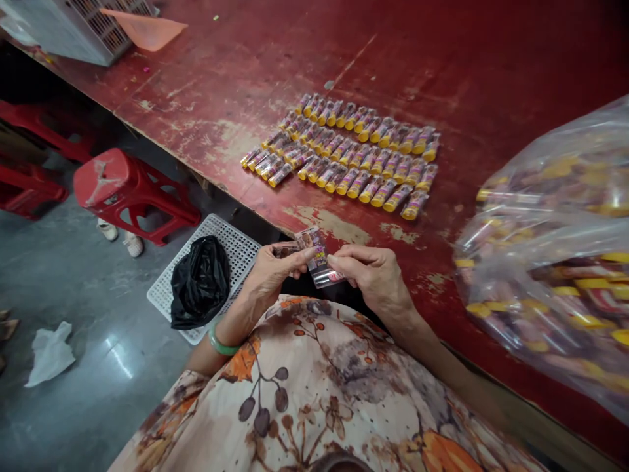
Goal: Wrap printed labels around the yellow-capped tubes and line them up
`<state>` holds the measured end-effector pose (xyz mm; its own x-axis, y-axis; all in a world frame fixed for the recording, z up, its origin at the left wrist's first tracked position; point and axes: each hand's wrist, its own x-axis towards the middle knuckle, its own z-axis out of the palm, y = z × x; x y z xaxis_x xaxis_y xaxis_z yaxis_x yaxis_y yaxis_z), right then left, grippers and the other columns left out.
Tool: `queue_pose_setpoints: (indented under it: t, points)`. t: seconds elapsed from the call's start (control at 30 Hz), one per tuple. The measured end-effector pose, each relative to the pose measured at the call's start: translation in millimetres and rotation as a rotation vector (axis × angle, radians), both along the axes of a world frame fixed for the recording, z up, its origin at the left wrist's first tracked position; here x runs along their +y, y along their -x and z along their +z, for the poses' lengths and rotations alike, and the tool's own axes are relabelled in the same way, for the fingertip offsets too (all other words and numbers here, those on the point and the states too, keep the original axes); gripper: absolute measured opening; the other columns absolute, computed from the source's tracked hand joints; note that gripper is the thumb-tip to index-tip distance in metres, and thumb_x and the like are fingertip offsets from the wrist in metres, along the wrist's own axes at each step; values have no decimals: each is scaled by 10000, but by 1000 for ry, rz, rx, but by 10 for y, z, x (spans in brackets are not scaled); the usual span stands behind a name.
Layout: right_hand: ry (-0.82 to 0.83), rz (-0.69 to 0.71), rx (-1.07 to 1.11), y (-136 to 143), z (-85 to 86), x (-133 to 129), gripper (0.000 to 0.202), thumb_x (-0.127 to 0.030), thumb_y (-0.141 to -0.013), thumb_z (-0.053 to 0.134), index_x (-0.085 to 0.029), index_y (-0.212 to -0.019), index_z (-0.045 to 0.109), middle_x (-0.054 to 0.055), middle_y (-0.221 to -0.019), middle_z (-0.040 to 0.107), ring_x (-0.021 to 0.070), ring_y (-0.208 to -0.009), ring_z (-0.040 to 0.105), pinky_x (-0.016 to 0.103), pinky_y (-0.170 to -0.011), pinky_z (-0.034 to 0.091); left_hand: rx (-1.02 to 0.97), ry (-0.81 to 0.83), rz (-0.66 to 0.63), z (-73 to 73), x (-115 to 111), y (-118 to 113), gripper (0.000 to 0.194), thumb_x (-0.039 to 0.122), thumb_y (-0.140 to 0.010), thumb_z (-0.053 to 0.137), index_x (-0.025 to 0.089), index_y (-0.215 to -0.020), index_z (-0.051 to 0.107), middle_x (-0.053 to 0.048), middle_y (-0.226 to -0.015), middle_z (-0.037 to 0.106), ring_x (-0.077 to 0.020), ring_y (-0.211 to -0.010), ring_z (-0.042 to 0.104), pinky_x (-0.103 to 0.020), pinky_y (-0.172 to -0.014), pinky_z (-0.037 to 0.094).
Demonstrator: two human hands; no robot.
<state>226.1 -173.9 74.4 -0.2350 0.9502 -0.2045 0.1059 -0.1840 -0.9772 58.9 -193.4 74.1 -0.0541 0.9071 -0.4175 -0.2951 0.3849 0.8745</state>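
Close in front of my body, at the table's near edge, a small printed plastic sleeve point(319, 261) is held between both hands. My left hand point(278, 269) is closed on its left side, thumb on top, with more dark printed film showing behind the fingers. My right hand point(374, 270) pinches at the right side of the sleeve with thumb and forefinger; its other fingers are curled in. Beyond the hands, small wrapped tubes with yellow caps point(361, 185) lie in several rows on the red table point(236, 98).
A large clear bag point(555, 216) full of yellow-capped tubes sits at the right. On the left floor are a red stool point(105, 177) and a white crate point(240, 246) holding a black plastic bag point(199, 282). A grey basket point(73, 33) and an orange sheet point(152, 31) are at upper left.
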Motion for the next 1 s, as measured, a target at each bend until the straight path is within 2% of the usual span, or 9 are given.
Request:
queue_pose_setpoints:
  t: [0.13,0.23,0.37,0.53,0.63,0.8,0.9,1.0]
  points:
    - [-7,53,-36,-114,12,-6,191,-354,-753,682,-174,-692,703,-19,-610,618,98,-562,529,214,-537,407,4,-32,56,-29,30,3,286,352,-603,830,134,-568,647,15,-510,543,-68,-462,465,-207,-457,344]
    - [-77,20,-49,-264,3,-47,152,-347,-771,701,-208,-829,714,-16,-750,661,109,-660,586,215,-604,452,-48,-40,135,-43,55,6,308,346,-589,841,140,-552,616,21,-511,542,-61,-449,460,-202,-445,336]
    - [-339,-19,-85,-339,42,-158,103,-294,-818,665,-219,-887,683,4,-855,649,124,-742,606,240,-661,492,-142,-27,180,-56,83,-2,364,368,-548,865,140,-561,582,32,-512,520,-53,-440,445,-191,-425,318]
    - [-676,-77,-141,-217,86,-241,74,-234,-839,642,-218,-910,656,29,-844,641,154,-780,613,303,-707,513,-213,-4,172,-24,72,-46,398,405,-561,857,145,-592,557,37,-538,517,-43,-443,438,-173,-414,308]
    - [-864,-95,-194,-191,41,-239,158,-213,-828,662,-231,-984,647,37,-885,649,165,-803,630,309,-696,528,-220,-7,154,14,40,-72,401,408,-581,847,147,-583,542,36,-539,512,-38,-441,424,-170,-414,309]
    - [-1107,-107,-416,-207,-67,-241,338,-201,-803,696,-243,-1122,592,57,-947,669,181,-837,653,305,-689,555,-222,13,105,29,8,-93,381,427,-577,843,147,-618,588,30,-549,525,-48,-456,432,-184,-435,326]
    - [-1217,-128,-453,-163,-74,-268,431,-167,-757,740,-205,-1153,573,60,-920,687,176,-809,667,279,-686,565,-166,-31,105,18,-23,-109,380,442,-602,824,138,-598,597,26,-518,522,-55,-455,443,-198,-460,338]
    - [-1313,-129,-528,-133,-46,-302,428,-146,-732,763,-143,-1125,593,80,-873,701,177,-745,679,267,-660,559,-82,5,125,23,-82,-134,419,480,-596,814,126,-565,592,13,-488,521,-68,-442,457,-217,-474,354]
